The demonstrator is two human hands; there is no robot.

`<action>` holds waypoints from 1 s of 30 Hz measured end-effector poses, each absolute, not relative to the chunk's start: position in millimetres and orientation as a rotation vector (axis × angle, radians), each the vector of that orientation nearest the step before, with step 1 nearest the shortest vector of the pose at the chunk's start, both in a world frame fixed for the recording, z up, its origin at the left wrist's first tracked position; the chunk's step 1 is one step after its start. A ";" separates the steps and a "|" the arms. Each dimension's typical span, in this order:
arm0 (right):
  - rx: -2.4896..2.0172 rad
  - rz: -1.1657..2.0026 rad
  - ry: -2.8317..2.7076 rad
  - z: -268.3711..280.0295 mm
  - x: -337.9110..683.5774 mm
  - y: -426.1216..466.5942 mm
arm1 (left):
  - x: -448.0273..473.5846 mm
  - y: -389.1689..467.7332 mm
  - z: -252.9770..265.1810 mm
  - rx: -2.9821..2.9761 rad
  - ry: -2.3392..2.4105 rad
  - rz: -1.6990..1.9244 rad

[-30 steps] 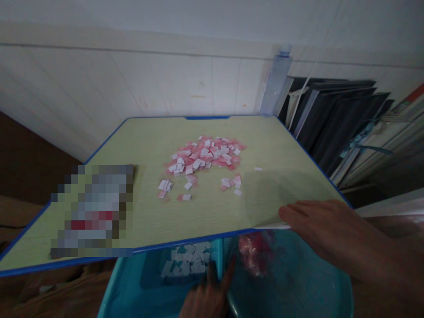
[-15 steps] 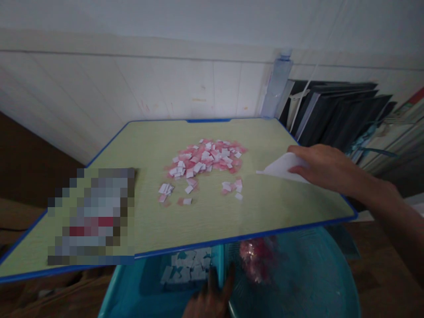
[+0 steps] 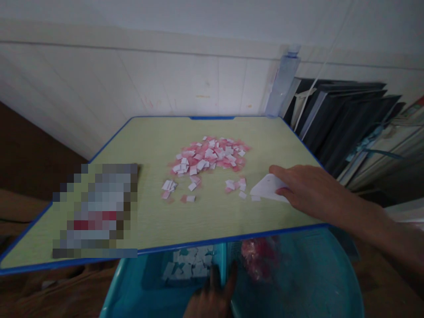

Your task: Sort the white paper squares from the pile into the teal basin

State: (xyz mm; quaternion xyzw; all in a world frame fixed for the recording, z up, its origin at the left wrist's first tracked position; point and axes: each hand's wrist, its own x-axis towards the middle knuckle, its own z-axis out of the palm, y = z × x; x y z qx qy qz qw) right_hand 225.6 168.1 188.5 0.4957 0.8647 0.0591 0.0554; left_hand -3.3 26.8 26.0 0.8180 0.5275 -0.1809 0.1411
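My right hand (image 3: pixel 300 187) grips a flat white triangular scraper (image 3: pixel 267 187) between thumb and fingers. The scraper's edge is low at the right side of the board, with one small white square (image 3: pixel 255 198) just below it. Left of it lie a few pink and white pieces (image 3: pixel 233 184). Farther back is a heap of white squares with pink film (image 3: pixel 210 154). Below the board's front edge, my left hand (image 3: pixel 210 298) is dim, its fingers stretched forward and apart. It is over the rims where two blue basins meet; whether it touches them I cannot tell.
The pale board (image 3: pixel 145 221) has a blue rim. A blurred-out flat item (image 3: pixel 99 207) lies on its left. A clear bottle (image 3: pixel 283 84) and dark folders (image 3: pixel 347 106) stand behind right. Below, one basin (image 3: pixel 115 296) holds white pieces, the other (image 3: pixel 314 282) a pink bundle.
My right hand has brought the scraper left and toward me, from the board's right side to near the small pieces. My left hand stays about where it was. The view has shifted slightly.
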 end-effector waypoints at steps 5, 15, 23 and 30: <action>1.438 0.194 2.743 180.6 201.2 150.2 | -4.6 27.2 25.6 2.356 1.476 -0.486; 1.458 0.186 2.749 194.5 205.2 150.6 | -3.5 25.7 28.1 2.413 1.477 -0.447; 1.382 0.096 2.787 188.8 210.6 139.4 | -4.2 24.1 26.0 2.434 1.476 -0.445; 1.227 0.103 2.924 183.8 180.7 137.1 | -1.3 24.0 28.0 2.424 1.495 -0.459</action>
